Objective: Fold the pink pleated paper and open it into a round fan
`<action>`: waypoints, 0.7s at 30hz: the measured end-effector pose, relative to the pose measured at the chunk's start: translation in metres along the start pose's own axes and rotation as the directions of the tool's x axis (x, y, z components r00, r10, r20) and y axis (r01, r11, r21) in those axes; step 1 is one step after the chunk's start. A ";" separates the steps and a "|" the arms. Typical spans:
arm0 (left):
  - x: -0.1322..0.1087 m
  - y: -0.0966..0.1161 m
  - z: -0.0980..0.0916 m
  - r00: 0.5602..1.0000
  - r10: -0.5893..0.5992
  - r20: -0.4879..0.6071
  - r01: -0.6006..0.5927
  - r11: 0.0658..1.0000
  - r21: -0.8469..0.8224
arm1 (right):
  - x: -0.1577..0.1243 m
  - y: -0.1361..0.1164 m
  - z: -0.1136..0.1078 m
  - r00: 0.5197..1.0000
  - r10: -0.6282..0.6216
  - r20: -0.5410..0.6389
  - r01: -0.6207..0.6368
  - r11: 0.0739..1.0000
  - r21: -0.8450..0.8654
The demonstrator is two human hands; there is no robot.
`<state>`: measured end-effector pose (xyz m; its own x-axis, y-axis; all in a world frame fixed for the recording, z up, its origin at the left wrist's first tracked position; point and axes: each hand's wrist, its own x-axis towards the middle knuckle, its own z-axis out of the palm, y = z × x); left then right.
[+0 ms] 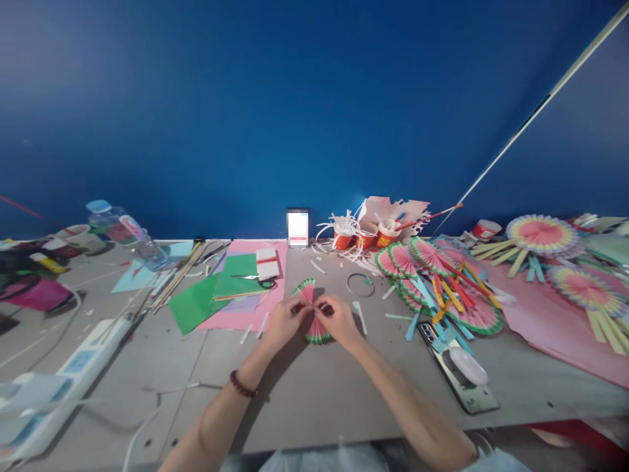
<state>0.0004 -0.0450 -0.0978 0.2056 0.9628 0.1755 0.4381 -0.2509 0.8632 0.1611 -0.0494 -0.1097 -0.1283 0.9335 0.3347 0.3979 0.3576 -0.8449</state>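
Between my two hands, near the middle of the table, is a small pleated paper fan (322,335), pink-red with dark marks and a green edge. Its folds spread out above and below my fingers and are gathered at the centre. My left hand (285,321) pinches that centre from the left. From the right, my right hand (340,320) pinches the same spot, fingertips close to the left ones. Whatever else may lie under the fingertips is hidden. Scissors (253,280) lie on green paper (236,274) beyond my left hand, and a ring of tape (360,284) lies beyond my right.
Finished pleated fans (432,259) with coloured strip handles are heaped at right, near a phone (459,373). Red cups (388,233) holding paper strips stand by the wall, along with a lit screen (297,228). At left are a power strip (81,367) and a tilted bottle (122,226).
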 end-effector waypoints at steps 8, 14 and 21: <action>-0.002 0.006 0.001 0.998 -0.048 -0.028 0.048 0.999 -0.016 | -0.005 0.003 0.005 0.995 0.015 -0.096 -0.017 1.000 -0.018; -0.003 0.000 0.006 0.997 -0.078 -0.018 0.078 0.996 -0.047 | -0.006 0.001 0.006 0.996 0.018 -0.091 -0.022 0.999 -0.040; -0.004 -0.009 0.010 0.999 -0.027 -0.026 0.026 0.998 -0.056 | -0.006 0.001 0.007 0.995 -0.057 -0.088 0.048 0.993 -0.109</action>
<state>0.0039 -0.0473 -0.1108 0.1708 0.9716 0.1639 0.3939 -0.2198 0.8925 0.1562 -0.0545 -0.1150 -0.0710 0.9057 0.4179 0.4882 0.3969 -0.7772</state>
